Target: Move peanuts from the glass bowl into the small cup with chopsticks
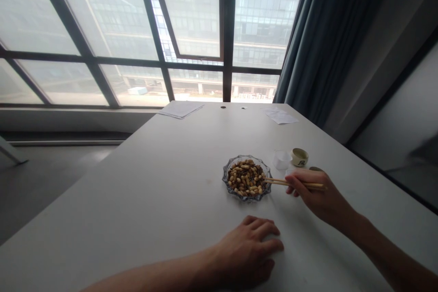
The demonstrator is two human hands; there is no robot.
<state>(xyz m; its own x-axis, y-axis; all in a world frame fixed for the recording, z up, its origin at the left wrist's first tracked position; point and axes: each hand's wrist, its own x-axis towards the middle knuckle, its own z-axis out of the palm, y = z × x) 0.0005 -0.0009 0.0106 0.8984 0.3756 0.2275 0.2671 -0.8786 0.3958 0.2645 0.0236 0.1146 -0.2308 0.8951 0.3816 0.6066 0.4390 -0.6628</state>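
Observation:
My right hand [308, 191] is closed around a pair of wooden chopsticks [282, 182]. Their tips reach over the right rim of a scalloped glass bowl [226, 185] and touch its contents. Pale nuts that look like peanuts [244, 178] fill the bowl, mixed with thin dark pieces. Whether the tips grip a nut is too small to tell. My left hand [251, 248] rests palm down on the table in front of the bowl, fingers loosely bent and apart, holding nothing.
Beyond my right hand stand a small clear cup [282, 159] and a yellowish cup [299, 157] with a black mark. A round brownish thing [317, 169] is partly hidden there. Papers [181, 109] and another sheet [280, 116] lie at the white table's [153, 182] far end.

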